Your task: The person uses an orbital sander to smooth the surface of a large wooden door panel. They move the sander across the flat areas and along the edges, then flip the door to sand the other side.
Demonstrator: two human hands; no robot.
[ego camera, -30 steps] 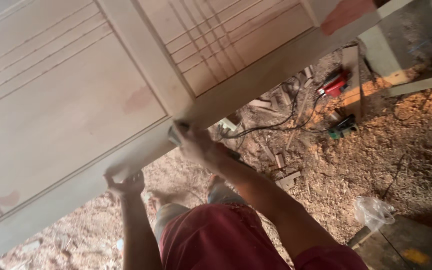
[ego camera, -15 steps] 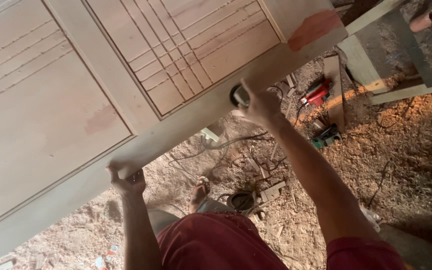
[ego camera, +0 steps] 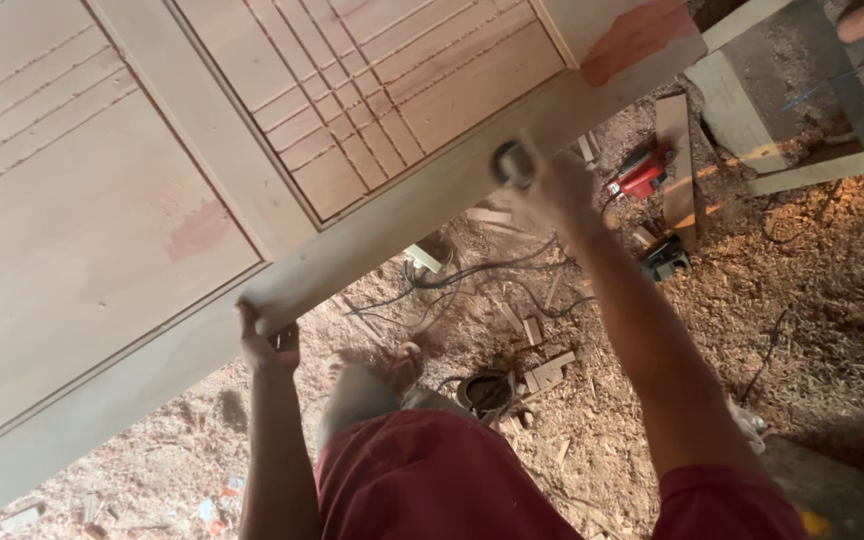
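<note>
A: Gripping the door panel (ego camera: 252, 180)'s lower edge, my left hand (ego camera: 262, 345) curls shut on it; my right hand (ego camera: 542, 180) presses a small blurred round pad (ego camera: 515, 162) against it.

B: Risk?

A: The panel could tip; cables (ego camera: 472, 275) on the sawdust floor (ego camera: 802, 330) could snag feet.

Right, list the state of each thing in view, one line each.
Wooden door panel: lying flat, raised off the floor, bare wood with reddish filler patches.
Left hand: gripping the panel's near edge.
Right hand: pressing a small dark pad on the panel's frame; blurred.
Red power tool: lying on the sawdust floor, unused.
Black cables: loose on the floor.
</note>
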